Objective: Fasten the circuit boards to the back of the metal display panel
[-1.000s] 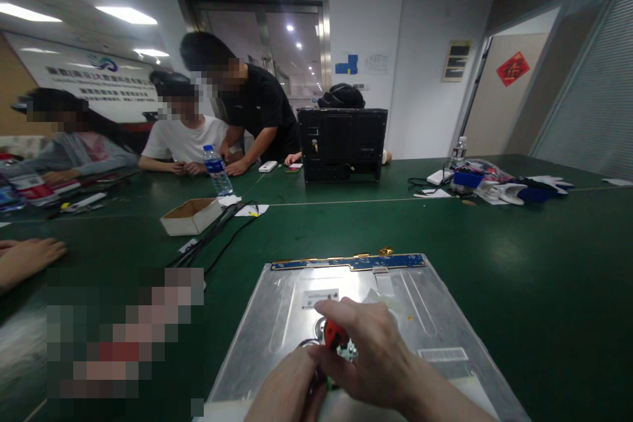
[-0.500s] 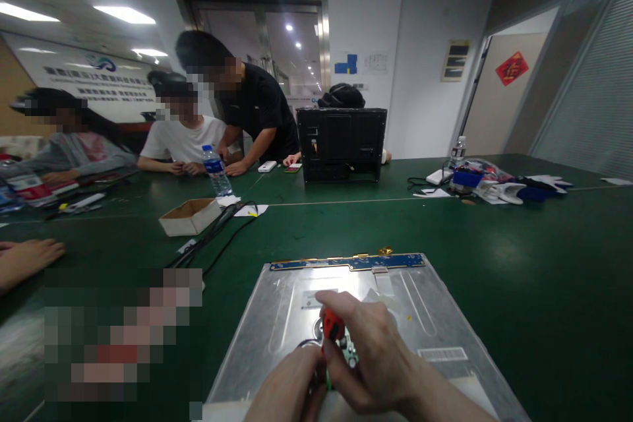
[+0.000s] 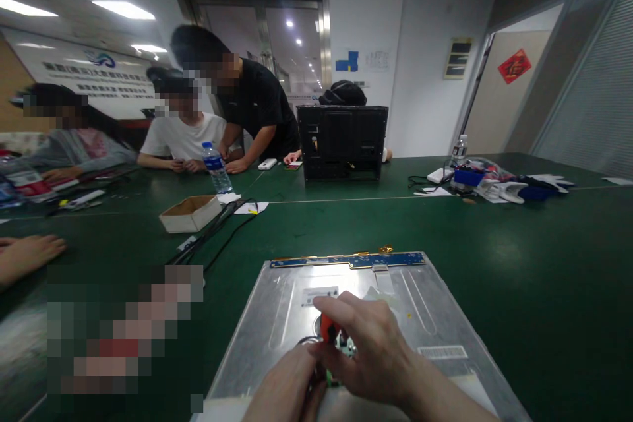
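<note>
A silver metal display panel (image 3: 257,343) lies flat in front of me, with a narrow blue circuit strip (image 3: 341,262) along its far edge. My right hand (image 3: 383,349) is closed round the red and black handle of a screwdriver (image 3: 328,328), thumb and fingers wrapped about it. The screwdriver's tip is hidden. Beside it, my left hand (image 3: 289,379) is closed low over the panel, touching the right fingers. What it grips is hidden. Part of a green circuit board (image 3: 334,380) shows between the hands.
Black cables (image 3: 225,224) and an open cardboard box (image 3: 190,214) lie left of the panel. Another person's hand (image 3: 37,252) rests at far left. A black monitor casing (image 3: 342,145) stands across the table, near a water bottle (image 3: 216,168). Gloves (image 3: 502,191) lie at right.
My right hand has turned slightly round the screwdriver handle, and its fingers cover more of the black part. A little more of the label on the panel shows. The panel stays put.
</note>
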A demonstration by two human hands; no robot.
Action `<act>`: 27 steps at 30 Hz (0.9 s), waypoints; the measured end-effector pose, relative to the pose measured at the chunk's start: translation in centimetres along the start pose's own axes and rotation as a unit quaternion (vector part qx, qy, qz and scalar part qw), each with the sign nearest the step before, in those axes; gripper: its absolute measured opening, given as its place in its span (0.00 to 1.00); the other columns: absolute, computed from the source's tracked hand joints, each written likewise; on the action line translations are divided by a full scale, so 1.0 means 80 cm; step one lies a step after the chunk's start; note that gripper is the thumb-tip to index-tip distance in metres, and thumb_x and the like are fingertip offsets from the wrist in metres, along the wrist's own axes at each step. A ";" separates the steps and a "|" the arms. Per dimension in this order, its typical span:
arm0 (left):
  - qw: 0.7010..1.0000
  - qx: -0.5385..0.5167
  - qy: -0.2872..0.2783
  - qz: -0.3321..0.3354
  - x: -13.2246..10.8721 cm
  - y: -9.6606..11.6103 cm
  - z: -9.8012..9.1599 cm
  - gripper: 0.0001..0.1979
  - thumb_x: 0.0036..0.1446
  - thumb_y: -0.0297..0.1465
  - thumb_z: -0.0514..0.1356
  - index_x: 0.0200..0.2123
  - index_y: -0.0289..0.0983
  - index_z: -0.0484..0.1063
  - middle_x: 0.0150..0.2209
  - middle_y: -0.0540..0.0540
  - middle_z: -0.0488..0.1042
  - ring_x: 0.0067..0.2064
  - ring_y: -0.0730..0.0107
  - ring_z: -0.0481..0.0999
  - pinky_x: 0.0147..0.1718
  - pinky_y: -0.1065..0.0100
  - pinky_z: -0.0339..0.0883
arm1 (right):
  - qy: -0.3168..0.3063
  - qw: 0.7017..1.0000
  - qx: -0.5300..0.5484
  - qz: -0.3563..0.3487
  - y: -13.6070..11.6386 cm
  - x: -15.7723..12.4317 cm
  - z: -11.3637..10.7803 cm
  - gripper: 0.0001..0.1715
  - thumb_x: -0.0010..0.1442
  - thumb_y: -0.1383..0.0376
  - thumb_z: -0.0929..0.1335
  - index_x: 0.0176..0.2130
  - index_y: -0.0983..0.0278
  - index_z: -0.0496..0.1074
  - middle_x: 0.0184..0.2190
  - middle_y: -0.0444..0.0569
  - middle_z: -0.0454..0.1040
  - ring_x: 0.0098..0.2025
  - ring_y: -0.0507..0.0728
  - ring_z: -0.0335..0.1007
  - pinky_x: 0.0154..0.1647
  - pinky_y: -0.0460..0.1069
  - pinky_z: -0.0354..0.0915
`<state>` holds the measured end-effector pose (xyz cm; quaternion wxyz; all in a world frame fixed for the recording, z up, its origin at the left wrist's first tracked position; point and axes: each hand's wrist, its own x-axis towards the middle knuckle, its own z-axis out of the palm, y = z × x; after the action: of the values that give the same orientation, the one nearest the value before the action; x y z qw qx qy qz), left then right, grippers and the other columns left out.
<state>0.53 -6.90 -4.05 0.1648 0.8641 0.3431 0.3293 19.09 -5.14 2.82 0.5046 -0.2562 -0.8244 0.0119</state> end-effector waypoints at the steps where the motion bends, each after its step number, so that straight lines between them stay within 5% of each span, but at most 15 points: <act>1: 1.000 -0.007 -0.006 -0.007 0.001 0.002 -0.002 0.11 0.60 0.24 0.54 0.45 0.40 0.68 0.40 0.42 0.78 0.38 0.61 0.80 0.39 0.66 0.76 | -0.006 1.000 0.008 0.003 -0.001 0.000 -0.001 0.20 0.70 0.61 0.62 0.59 0.62 0.59 0.31 0.46 0.76 0.27 0.54 0.70 0.21 0.48 0.59; 8: 0.995 -0.047 -0.038 -0.081 0.003 0.017 -0.011 0.06 0.62 0.28 0.54 0.41 0.39 0.69 0.39 0.41 0.77 0.38 0.60 0.78 0.40 0.65 0.75 | -0.032 0.998 0.059 0.008 -0.003 0.005 -0.010 0.33 0.61 0.70 0.62 0.64 0.67 0.55 0.40 0.53 0.76 0.36 0.57 0.72 0.28 0.50 0.68; 27: 0.996 -0.032 -0.027 -0.077 0.000 0.021 -0.010 0.08 0.63 0.26 0.52 0.43 0.39 0.69 0.39 0.42 0.78 0.38 0.60 0.79 0.39 0.65 0.74 | 0.001 1.000 0.013 0.009 0.002 0.001 -0.002 0.22 0.66 0.64 0.62 0.59 0.62 0.59 0.35 0.47 0.75 0.29 0.54 0.70 0.22 0.47 0.63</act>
<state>0.77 -8.01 -2.58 0.2260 0.8381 0.3934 0.3029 19.25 -4.96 2.89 0.5082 -0.2568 -0.8216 0.0270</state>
